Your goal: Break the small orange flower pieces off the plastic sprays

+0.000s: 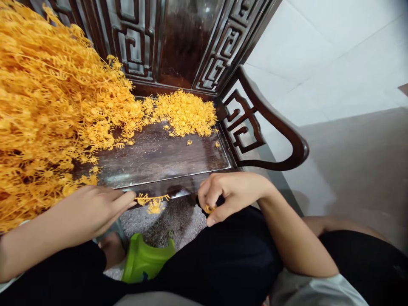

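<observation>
My left hand [92,210] pinches a thin yellow stem [156,198] with small yellow pieces on it, over the front edge of the dark wooden bench [159,153]. To its right, my right hand [225,195] is curled, with a small yellow piece [208,208] between thumb and fingers. A large heap of orange-yellow sprigs [60,102] covers the left side of the bench. Beside the bench's back lies a smaller pile of loose yellow pieces [188,112]. Two single pieces lie in front of that pile.
The bench has a carved wooden back [185,42] and a curved right armrest [280,127]. Below, a green plastic object [146,255] stands on the speckled floor [172,216] between my legs. Pale floor tiles [302,51] extend at the right.
</observation>
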A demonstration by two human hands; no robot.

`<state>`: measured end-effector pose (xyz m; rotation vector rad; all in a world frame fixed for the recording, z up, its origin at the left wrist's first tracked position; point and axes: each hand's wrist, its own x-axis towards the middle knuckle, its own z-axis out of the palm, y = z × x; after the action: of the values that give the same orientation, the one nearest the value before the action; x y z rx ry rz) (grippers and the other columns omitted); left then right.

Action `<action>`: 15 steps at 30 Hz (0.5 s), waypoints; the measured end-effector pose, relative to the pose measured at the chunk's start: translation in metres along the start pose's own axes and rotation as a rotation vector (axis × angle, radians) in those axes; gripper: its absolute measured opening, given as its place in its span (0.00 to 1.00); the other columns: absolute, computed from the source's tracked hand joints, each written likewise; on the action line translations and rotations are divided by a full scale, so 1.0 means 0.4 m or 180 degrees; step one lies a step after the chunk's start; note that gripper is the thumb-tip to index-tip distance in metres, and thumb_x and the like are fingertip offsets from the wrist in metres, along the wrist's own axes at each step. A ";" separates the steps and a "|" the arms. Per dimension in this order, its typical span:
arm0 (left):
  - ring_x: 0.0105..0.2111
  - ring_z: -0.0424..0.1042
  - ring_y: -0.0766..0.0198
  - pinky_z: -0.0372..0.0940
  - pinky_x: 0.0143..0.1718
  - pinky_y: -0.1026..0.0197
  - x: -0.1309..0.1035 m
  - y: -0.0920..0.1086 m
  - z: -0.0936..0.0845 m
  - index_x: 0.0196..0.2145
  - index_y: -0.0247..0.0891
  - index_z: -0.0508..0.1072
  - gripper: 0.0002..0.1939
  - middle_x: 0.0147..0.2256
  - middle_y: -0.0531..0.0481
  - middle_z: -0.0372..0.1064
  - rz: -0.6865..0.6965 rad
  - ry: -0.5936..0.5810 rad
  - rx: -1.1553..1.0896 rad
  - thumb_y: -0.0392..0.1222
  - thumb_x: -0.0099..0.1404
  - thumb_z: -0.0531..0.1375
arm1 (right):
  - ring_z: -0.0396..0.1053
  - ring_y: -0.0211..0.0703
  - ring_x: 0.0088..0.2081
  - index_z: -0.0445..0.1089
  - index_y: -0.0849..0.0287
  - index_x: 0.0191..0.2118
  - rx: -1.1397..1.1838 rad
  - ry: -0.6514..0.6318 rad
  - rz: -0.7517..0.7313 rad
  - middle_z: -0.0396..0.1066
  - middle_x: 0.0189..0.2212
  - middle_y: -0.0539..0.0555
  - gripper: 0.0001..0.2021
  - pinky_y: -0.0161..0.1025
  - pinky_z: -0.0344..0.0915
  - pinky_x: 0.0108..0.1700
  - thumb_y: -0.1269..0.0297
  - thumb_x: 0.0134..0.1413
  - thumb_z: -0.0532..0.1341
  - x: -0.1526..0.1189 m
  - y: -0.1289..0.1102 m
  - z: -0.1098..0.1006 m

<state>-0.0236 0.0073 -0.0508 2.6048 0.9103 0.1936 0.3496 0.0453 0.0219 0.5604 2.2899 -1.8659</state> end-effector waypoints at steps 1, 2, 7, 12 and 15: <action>0.23 0.74 0.57 0.58 0.27 0.52 0.002 -0.002 0.006 0.36 0.44 0.73 0.11 0.27 0.52 0.73 0.0086 -0.0079 0.0082 0.33 0.74 0.55 | 0.69 0.36 0.31 0.69 0.59 0.22 0.0082 0.0330 -0.0140 0.73 0.29 0.54 0.24 0.36 0.65 0.38 0.55 0.70 0.68 -0.002 -0.003 -0.002; 0.24 0.73 0.57 0.58 0.28 0.52 0.004 -0.005 0.014 0.36 0.44 0.72 0.11 0.27 0.52 0.72 0.0143 -0.0133 0.0163 0.33 0.76 0.55 | 0.66 0.34 0.28 0.64 0.59 0.20 0.0103 0.0695 -0.0246 0.70 0.27 0.52 0.26 0.35 0.63 0.35 0.57 0.70 0.68 -0.001 -0.003 -0.001; 0.24 0.70 0.58 0.56 0.29 0.52 0.007 -0.015 0.040 0.37 0.43 0.69 0.11 0.27 0.53 0.69 0.0176 -0.0220 0.0251 0.37 0.80 0.54 | 0.56 0.32 0.24 0.57 0.56 0.24 -0.0100 0.2038 0.0022 0.61 0.22 0.45 0.24 0.35 0.54 0.29 0.59 0.65 0.71 0.022 0.027 0.023; 0.25 0.70 0.58 0.55 0.30 0.52 0.011 -0.012 0.030 0.37 0.42 0.70 0.12 0.27 0.52 0.70 0.0150 -0.0323 0.0115 0.36 0.80 0.53 | 0.67 0.35 0.29 0.70 0.58 0.43 -0.0426 0.1301 0.0689 0.75 0.30 0.48 0.06 0.34 0.61 0.34 0.64 0.68 0.67 0.030 0.059 0.020; 0.25 0.69 0.59 0.54 0.30 0.53 0.011 -0.011 0.025 0.37 0.42 0.71 0.12 0.28 0.53 0.70 0.0099 -0.0361 0.0071 0.37 0.81 0.53 | 0.74 0.38 0.33 0.77 0.61 0.40 -0.0620 0.0060 0.0697 0.80 0.34 0.53 0.03 0.34 0.65 0.37 0.71 0.67 0.66 0.029 0.073 0.014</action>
<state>-0.0201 0.0101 -0.0618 2.6218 0.8376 0.0436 0.3490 0.0471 -0.0101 0.7667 2.2818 -1.5261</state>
